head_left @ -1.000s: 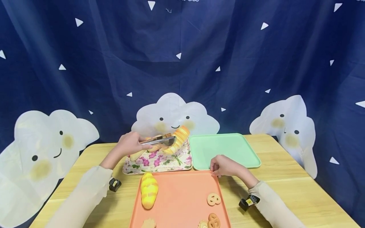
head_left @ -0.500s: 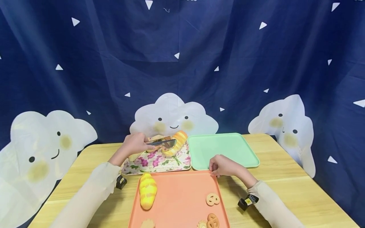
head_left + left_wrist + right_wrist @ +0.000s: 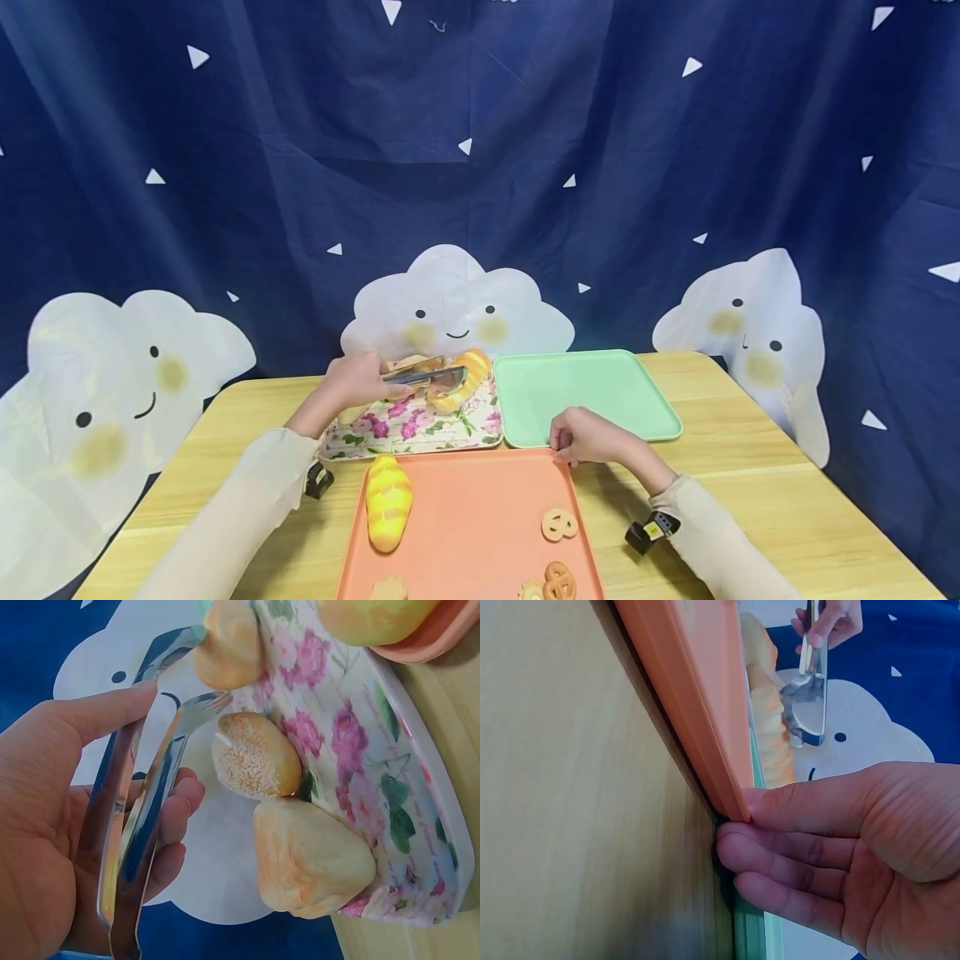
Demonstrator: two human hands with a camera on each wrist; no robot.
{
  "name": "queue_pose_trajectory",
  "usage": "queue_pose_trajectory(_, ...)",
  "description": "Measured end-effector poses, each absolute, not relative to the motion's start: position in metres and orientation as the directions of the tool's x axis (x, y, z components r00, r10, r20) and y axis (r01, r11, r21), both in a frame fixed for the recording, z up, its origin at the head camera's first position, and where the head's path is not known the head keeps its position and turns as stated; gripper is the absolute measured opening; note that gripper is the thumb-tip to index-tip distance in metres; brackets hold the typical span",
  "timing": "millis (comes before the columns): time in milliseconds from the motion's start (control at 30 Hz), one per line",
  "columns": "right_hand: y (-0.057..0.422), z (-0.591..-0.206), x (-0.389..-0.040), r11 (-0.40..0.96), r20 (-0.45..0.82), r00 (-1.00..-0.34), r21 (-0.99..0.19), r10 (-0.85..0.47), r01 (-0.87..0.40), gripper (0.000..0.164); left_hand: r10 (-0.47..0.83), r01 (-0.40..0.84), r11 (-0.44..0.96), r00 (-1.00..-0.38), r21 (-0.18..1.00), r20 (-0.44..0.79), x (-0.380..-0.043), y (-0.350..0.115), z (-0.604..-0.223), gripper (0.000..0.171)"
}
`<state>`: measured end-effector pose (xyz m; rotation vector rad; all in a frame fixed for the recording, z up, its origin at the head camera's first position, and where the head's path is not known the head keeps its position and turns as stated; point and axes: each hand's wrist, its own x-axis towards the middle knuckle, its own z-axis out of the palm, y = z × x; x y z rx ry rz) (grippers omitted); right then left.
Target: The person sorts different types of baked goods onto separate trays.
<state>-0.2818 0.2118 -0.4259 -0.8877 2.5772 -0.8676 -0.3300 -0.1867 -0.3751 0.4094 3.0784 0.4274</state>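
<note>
In the head view my left hand (image 3: pixel 356 382) grips a pair of metal tongs (image 3: pixel 423 377) over the floral tray (image 3: pixel 408 433). Beside the tongs' tips lies a long ridged orange-and-cream bread (image 3: pixel 471 371), at the tray's right end. The left wrist view shows the tongs' arms spread apart, one tip right at that bread (image 3: pixel 231 645). Nearer the wrist sit a sesame-topped bun (image 3: pixel 259 757) and a pale roll (image 3: pixel 311 859). My right hand (image 3: pixel 592 435) pinches the far right corner of the orange tray (image 3: pixel 480 508) between thumb and fingers.
A yellow bread (image 3: pixel 388 504) lies on the orange tray's left side. Pretzel-shaped cookies (image 3: pixel 559 525) and other cookies are along its right and near parts. A green tray (image 3: pixel 585 392) adjoins the floral one. Behind the wooden table (image 3: pixel 750 467) hangs a blue curtain (image 3: pixel 600 125).
The left hand has moved slightly right, and the tongs and ridged bread have come down onto the floral tray. The right hand stays on the orange tray's corner.
</note>
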Motion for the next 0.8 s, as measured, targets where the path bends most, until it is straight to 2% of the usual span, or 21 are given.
queue_pose_trajectory(533, 0.212, -0.425, -0.283, 0.628, -0.055, -0.771, -0.619, -0.635, -0.472, 0.012, 0.248, 0.26, 0.931, -0.965, 0.256, 0.08, -0.304, -0.201, -0.354, 0.063)
queue_pose_trajectory(700, 0.212, -0.426, -0.283, 0.626, -0.058, -0.772, -0.625, -0.633, -0.466, 0.012, 0.262, 0.279, 0.923, -0.96, 0.267, 0.097, -0.297, -0.216, -0.348, 0.05)
queue_pose_trajectory(800, 0.212, -0.427, -0.283, 0.627, -0.059, -0.773, -0.625, -0.632, -0.465, 0.012, 0.263, 0.277, 0.924, -0.961, 0.264, 0.089, -0.293, -0.226, -0.344, 0.065)
